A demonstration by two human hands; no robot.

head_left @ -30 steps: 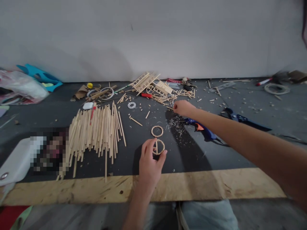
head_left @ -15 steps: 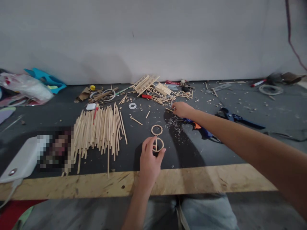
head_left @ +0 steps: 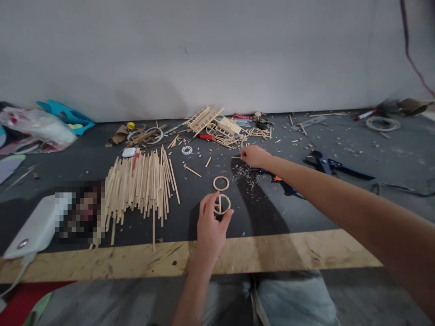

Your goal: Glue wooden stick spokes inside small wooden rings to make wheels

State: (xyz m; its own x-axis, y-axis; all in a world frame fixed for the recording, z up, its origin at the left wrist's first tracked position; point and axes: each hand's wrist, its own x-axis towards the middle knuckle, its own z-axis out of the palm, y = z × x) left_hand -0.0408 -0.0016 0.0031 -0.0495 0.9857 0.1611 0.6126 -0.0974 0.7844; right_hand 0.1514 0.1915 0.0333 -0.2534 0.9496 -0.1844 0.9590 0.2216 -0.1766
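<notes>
Near the table's front edge, my left hand grips a small wooden ring with a crossbar between thumb and fingers. Just beyond it lies a second wooden ring, which no hand touches. My right hand reaches farther out, its fingers pinched on a short thin wooden stick that points left. Under my right forearm is a blue and orange glue gun, partly hidden, beside a scatter of pale shavings.
Many long wooden sticks lie left of my left hand. A stick-built model sits at the back among offcuts. To the right are dark-blue cutters; at far left, a white power bank. A white perforated disc lies mid-table.
My right hand has shifted slightly left and down with the short stick, which now lies nearly level. My left hand keeps its hold on the ring. The view has moved a little.
</notes>
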